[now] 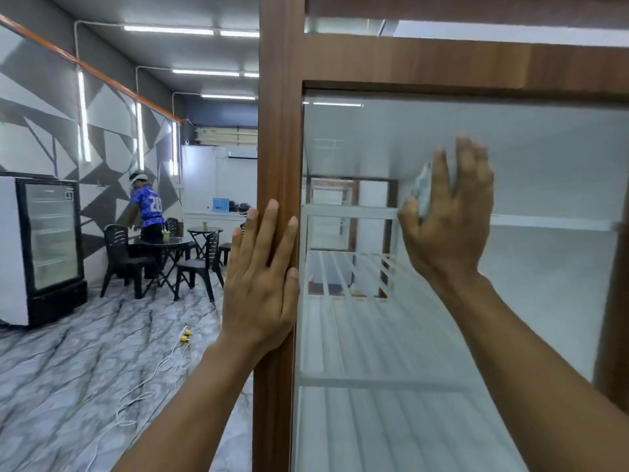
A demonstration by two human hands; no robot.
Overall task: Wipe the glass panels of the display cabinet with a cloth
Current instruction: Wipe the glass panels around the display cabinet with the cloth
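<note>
while right hand (449, 216) presses, cloth (423, 189) upright

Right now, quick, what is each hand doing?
Left hand: open, flat against the brown wooden cabinet frame, holding nothing.
Right hand: pressing a pale crumpled cloth onto the glass panel.

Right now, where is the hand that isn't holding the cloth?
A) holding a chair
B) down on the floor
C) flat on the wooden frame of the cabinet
C: the left hand lies flat against the wooden frame, while the right hand presses the cloth to the glass.
</note>
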